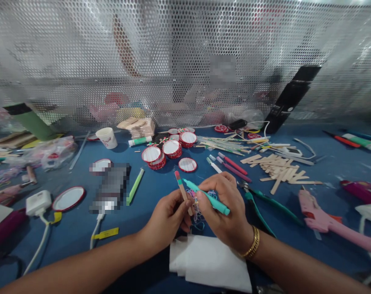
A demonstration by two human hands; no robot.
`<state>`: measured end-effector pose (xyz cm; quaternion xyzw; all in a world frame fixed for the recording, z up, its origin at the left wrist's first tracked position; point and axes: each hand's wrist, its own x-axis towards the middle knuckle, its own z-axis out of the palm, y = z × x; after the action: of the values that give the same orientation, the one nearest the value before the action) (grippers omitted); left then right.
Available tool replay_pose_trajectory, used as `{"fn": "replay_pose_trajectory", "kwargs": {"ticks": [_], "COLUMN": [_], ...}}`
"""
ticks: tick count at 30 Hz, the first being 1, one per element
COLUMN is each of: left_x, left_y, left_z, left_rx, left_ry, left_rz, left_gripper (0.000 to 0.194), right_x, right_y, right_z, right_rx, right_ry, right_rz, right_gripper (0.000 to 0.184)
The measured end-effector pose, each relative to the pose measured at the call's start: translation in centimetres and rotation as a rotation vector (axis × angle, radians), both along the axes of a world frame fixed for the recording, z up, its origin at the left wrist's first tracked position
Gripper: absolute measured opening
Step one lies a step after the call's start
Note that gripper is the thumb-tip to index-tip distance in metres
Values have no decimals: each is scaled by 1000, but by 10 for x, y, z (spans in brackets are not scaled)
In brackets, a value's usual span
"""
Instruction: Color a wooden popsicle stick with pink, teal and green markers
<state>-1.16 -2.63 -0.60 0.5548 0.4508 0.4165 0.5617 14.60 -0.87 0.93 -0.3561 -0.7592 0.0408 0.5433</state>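
Note:
Between the fingers and thumb of my left hand (170,214) is a wooden craft stick (183,191), held tilted, its far end coloured pink with a green band below. My right hand (224,206) grips a turquoise marker (214,201), whose tip points at the stick near the green band; whether it touches I cannot tell. Under both hands lie a tangle of small coloured loops (199,214) and a folded white cloth or tissue (213,263). Capped pink marker pens (236,165) lie beyond my right hand, and a light green marker (135,185) lies to the left.
At the right are green-handled pliers (254,202), a pink glue gun (318,216) and a pile of craft sticks (282,169). Round red-rimmed lids (151,154) are stacked ahead. A paper cup (106,138) and a blurred phone (112,185) stand left. A perforated metal screen (173,61) closes the back.

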Motion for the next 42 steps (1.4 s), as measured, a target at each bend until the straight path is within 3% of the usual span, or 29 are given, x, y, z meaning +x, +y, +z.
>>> {"fn": "replay_pose_trajectory", "kwargs": {"ticks": [5, 23, 28, 36, 42], "left_x": [-1, 0, 0, -1, -1], "left_y": [0, 0, -1, 0, 0], "left_z": [0, 0, 0, -1, -2], "left_rx": [22, 12, 4, 16, 20], "left_ry": [18, -19, -5, 19, 8], "left_rz": [-23, 3, -18, -9, -26], "left_gripper": [38, 38, 37, 38, 36], "right_x": [-1, 0, -2, 0, -2], "right_y": [-1, 1, -1, 1, -2], "right_z": [-2, -1, -2, -2, -1], "right_rx": [-10, -12, -11, -1, -8], "right_ry": [-13, -10, -15, -4, -13], "right_rz": [67, -3, 57, -1, 55], "right_gripper": [8, 8, 8, 9, 7]}}
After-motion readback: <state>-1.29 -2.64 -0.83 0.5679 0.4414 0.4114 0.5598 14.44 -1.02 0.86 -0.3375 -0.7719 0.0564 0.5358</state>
